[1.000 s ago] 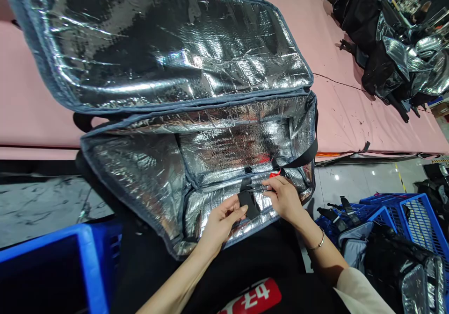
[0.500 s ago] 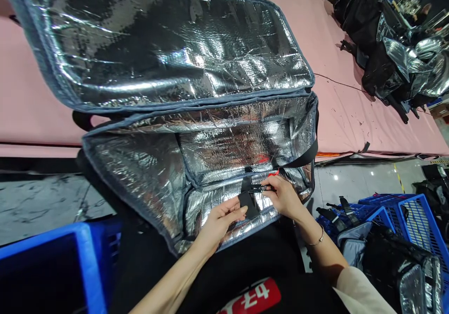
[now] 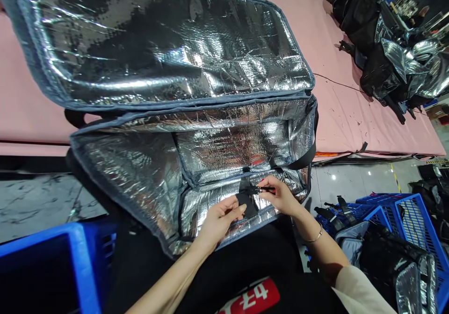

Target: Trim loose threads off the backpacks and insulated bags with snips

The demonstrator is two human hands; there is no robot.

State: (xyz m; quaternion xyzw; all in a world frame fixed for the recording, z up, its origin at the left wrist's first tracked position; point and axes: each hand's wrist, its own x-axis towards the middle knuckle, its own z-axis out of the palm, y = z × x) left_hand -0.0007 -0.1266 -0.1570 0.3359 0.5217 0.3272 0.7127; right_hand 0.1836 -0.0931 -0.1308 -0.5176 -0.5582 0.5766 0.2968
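Over at the far left stands a blue crate (image 3: 79,253), and just past it comes the big player, the silver-lined bag (image 3: 136,178), wide open at the near edge of the pink table (image 3: 351,113), its lid (image 3: 196,66) laid back across the top. That body should be light for its bulk, soft-walled and floppy, so I'd hold it by the bound rim; the foil (all glare and wrinkles) looks slick and easy to nick. On we go to the left hand (image 3: 220,216), thumb and fingers pinched together on black webbing (image 3: 249,205) inside the near wall: pliable, tough stuff, best held flat near its edge, just like that. Right beside it, a slim dark tool (image 3: 254,190), snips by the look of it, its tip against or just over the webbing, I can't tell which; stiff, surely, and best held at the rear, where the right hand (image 3: 280,199) has its fingers closed on it. Farther right, blue baskets (image 3: 417,216) stand on the floor.
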